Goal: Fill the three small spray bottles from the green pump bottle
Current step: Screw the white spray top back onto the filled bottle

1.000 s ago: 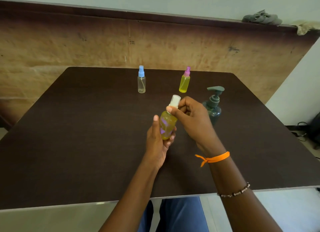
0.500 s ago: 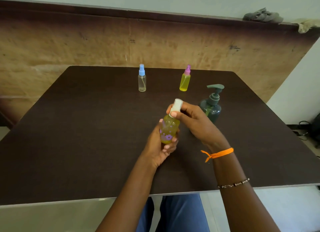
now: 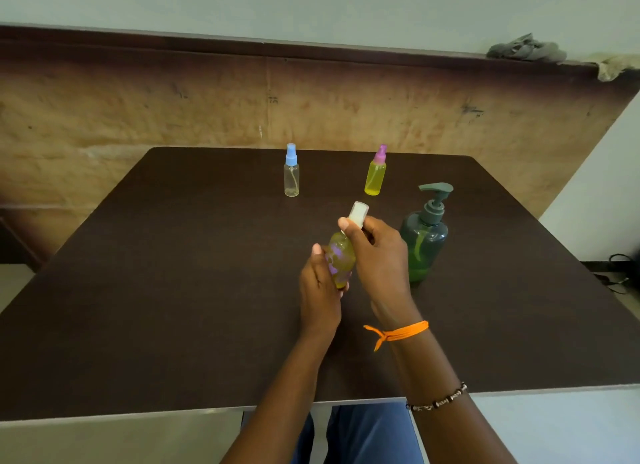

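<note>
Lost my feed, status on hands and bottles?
Left hand holds flowered bottle; right hand on its white cap. Blue-capped bottle looks empty. Nothing in the way.

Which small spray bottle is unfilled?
The blue-capped spray bottle, far left: clear and looks empty. The pink-capped bottle and the white-capped bottle in hand hold yellow liquid.

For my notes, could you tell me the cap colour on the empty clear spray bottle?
Light blue cap, head view.

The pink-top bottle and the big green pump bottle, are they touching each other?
Apart. The head view shows bare dark table between the pink-top bottle and the green pump bottle.
</note>
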`<state>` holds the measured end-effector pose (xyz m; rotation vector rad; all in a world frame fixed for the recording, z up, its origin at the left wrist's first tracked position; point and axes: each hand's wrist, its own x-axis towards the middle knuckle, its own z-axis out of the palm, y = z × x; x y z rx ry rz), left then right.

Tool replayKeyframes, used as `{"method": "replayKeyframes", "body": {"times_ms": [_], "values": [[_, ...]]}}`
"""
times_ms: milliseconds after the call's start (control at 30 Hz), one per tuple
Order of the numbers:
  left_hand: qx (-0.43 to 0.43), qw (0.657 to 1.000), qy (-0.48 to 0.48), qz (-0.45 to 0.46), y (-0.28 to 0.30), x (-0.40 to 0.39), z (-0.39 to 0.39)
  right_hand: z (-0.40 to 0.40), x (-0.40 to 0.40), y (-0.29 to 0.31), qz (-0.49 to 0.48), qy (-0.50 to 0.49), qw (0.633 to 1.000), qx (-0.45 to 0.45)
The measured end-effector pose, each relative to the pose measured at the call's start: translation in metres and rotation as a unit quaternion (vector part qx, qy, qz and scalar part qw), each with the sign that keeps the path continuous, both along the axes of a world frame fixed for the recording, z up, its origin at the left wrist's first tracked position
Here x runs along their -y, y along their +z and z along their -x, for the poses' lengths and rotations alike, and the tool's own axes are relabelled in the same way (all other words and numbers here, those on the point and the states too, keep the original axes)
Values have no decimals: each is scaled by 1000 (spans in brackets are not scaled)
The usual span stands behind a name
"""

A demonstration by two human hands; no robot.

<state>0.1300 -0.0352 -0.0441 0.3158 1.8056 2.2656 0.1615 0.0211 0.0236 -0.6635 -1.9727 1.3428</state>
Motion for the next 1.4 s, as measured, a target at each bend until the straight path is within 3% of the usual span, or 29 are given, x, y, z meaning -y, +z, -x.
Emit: {"method": "replayKeyframes", "body": {"times_ms": [200, 333, 467, 667, 767, 1033, 1400], "values": [[-10, 998, -52, -38, 8, 0, 30, 4, -16, -4, 26, 128, 990, 52], [26, 990, -121, -66, 16, -10, 56, 19, -26, -6, 105, 200, 974, 22], [-16, 986, -161, 31, 25, -21, 90, 52, -43, -12, 53, 120, 991, 35], [-68, 993, -39, 83, 12, -24, 140, 103, -68, -24, -59, -24, 997, 49], [-77, 992, -29, 95, 4, -25, 155, 126, -77, -42, -92, -59, 992, 67], [-130, 989, 44, 64, -3, -27, 174, 172, -100, -55, -80, -105, 986, 98], [-126, 988, 45, 79, -4, -25, 176, 186, -91, -57, -55, -125, 985, 103]]}}
